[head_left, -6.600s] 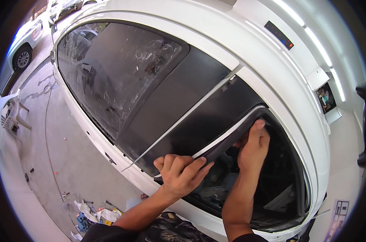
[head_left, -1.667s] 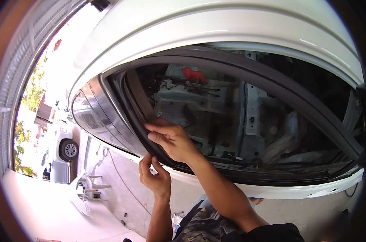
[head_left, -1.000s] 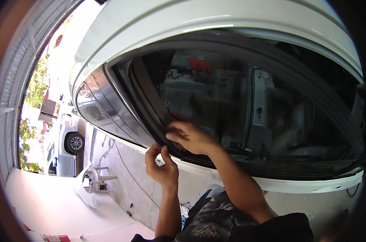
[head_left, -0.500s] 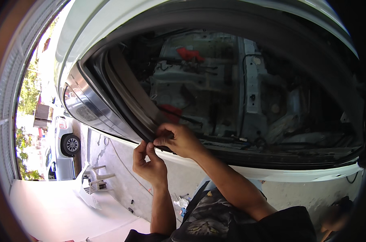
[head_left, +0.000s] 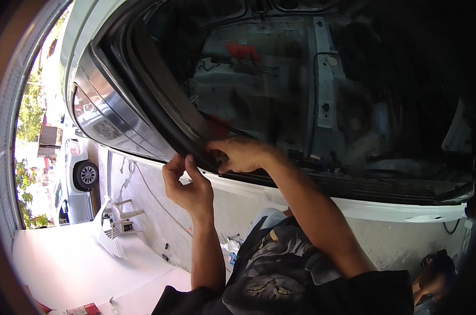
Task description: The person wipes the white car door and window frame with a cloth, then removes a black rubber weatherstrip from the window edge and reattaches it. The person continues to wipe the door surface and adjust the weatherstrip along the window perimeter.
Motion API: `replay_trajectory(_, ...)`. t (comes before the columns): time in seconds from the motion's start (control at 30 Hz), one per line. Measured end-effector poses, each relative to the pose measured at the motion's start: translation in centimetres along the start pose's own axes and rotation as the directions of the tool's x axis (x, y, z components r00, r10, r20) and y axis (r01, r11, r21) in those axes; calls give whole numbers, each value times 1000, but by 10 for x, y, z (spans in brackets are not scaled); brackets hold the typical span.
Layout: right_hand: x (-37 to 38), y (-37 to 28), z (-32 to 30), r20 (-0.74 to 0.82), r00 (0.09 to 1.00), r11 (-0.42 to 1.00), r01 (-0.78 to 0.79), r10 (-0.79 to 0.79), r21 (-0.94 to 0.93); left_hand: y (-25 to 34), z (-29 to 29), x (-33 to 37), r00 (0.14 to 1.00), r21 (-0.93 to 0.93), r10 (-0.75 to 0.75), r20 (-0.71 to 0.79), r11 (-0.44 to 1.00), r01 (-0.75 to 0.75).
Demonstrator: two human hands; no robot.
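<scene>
A black rubber door seal [head_left: 155, 122] runs down the side of a white car's opening to its lower corner. My left hand [head_left: 191, 190] is at that corner, on the outer side, its thumb and forefinger closed on the edge of the seal. Just right of it, my right hand [head_left: 244, 154] reaches over the sill with fingers curled at the inner side of the same corner. Its fingertips press at the seal and partly hide it. Beside the seal lies a grey-brown pillar trim [head_left: 170, 86].
Inside the car, the bare metal floor [head_left: 259, 100] carries a red cloth-like piece [head_left: 243, 51] and loose wiring. The white sill [head_left: 348, 207] runs between me and the opening. A white plastic chair [head_left: 119, 218] and a parked car [head_left: 80, 173] stand at the left. Another person [head_left: 432, 275] is at lower right.
The view has shifted, so the car's opening sits higher in the picture. My right hand has moved slightly right, apart from my left, which stays at the seal's corner.
</scene>
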State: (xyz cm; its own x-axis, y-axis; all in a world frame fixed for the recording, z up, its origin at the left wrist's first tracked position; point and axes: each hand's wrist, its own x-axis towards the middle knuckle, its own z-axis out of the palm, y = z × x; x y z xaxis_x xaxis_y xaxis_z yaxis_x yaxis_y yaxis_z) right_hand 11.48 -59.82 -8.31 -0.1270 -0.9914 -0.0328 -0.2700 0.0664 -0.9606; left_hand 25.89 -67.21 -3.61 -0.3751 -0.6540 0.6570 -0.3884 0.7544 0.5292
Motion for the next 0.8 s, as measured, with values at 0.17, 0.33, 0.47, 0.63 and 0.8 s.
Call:
replay_trajectory(0.17,7,21,19,-96,988,992,123,-122,-3,-3,-4,0,999,-28,34,36,999,-33)
replay_trajectory(0.33,17,39,28,-101,985,990,141,-139,13,-4,-3,-1,998,-11,53,33,999,-52)
replay_trajectory(0.47,23,39,30,-66,991,993,114,-115,-15,-7,-4,1,997,-47,75,24,996,-74)
replay_trajectory(0.63,21,28,23,10,1000,982,-7,9,-187,-13,-6,4,992,-63,121,29,991,-119)
replay_trajectory(0.8,15,17,17,-14,1000,989,20,-22,-147,-16,-4,4,985,-41,165,41,986,-163)
